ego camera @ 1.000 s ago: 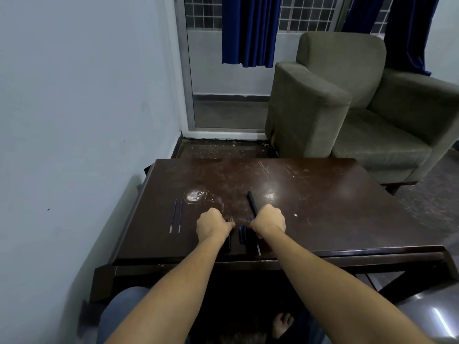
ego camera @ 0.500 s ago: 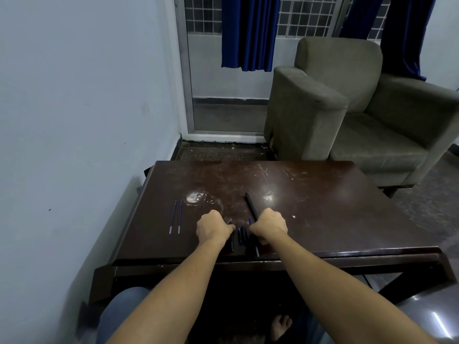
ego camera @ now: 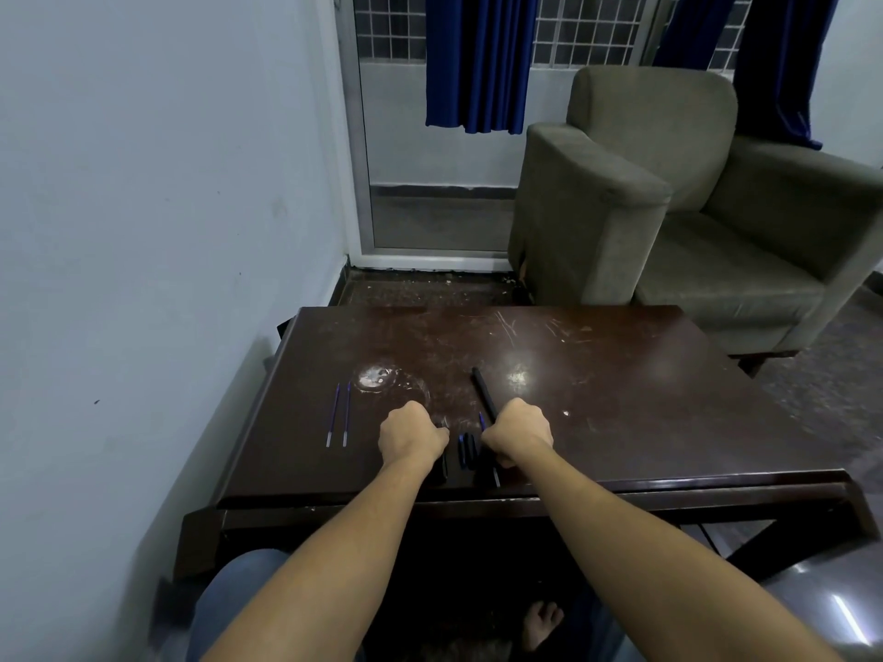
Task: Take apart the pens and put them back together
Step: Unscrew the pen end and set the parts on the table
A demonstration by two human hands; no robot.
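My left hand rests as a fist near the front of the dark wooden table, closed on a small dark pen part whose tip shows at its right side. My right hand is a fist around a black pen barrel that sticks out away from me; a blue refill shows beside the knuckles. Between the hands lie a few dark pen pieces. Two thin blue refills lie side by side to the left of my left hand.
A white wall runs close along the table's left side. A grey-green armchair stands behind the table to the right. A pale worn patch marks the tabletop. My knee and a bare foot show under the table's front edge.
Both hands have stayed in place on the table. The view has shifted slightly; no part has visibly moved.
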